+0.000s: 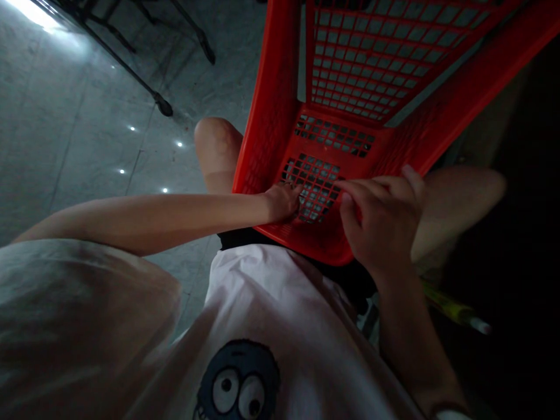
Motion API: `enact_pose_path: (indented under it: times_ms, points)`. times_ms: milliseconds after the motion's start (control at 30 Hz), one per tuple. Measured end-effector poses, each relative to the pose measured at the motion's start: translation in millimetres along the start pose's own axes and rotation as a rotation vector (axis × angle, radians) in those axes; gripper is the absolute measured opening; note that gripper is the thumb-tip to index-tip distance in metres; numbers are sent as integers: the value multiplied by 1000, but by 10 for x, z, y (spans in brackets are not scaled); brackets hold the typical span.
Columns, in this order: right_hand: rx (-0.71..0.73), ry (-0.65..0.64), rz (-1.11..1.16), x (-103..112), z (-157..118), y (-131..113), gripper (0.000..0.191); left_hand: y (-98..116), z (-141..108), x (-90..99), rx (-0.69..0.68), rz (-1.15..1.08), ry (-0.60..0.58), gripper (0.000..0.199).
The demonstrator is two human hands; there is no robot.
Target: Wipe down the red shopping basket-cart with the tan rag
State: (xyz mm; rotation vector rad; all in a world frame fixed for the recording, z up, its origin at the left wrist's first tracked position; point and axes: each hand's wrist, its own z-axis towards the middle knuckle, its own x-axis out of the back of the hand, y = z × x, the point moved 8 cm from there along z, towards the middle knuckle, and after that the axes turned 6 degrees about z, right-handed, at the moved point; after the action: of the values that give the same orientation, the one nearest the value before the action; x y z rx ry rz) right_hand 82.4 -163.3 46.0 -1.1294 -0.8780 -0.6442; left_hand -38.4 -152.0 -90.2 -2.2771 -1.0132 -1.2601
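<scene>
A red plastic shopping basket (326,248) with grid-like walls and floor rests tilted between the person's bare legs, against the lap. My left hand (285,201) reaches inside at the near left, low by the latticed panel; its fingers are partly bent and dim, and whatever they may hold is hidden. Over the basket's right side is my right hand (382,219), with thumb and index finger apart, the other fingers loosely curled, and nothing visible between them. Small pale pieces show through the lattice, too dim to identify.
Dark metal legs with black feet (164,105) stand on the grey tiled floor (96,146) at the upper left. A yellow-green object with a pale tip (457,309) lies right of my right forearm. Deep shadow covers the far right.
</scene>
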Motion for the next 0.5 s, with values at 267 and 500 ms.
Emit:
enact_pose_path:
  times_ms: [267, 500]
  points:
    - [9, 67, 47, 21, -40, -12, 30, 70, 14, -78, -100, 78, -134, 38]
    - [29, 108, 60, 17, -44, 17, 29, -159, 64, 119, 35, 84, -131, 38]
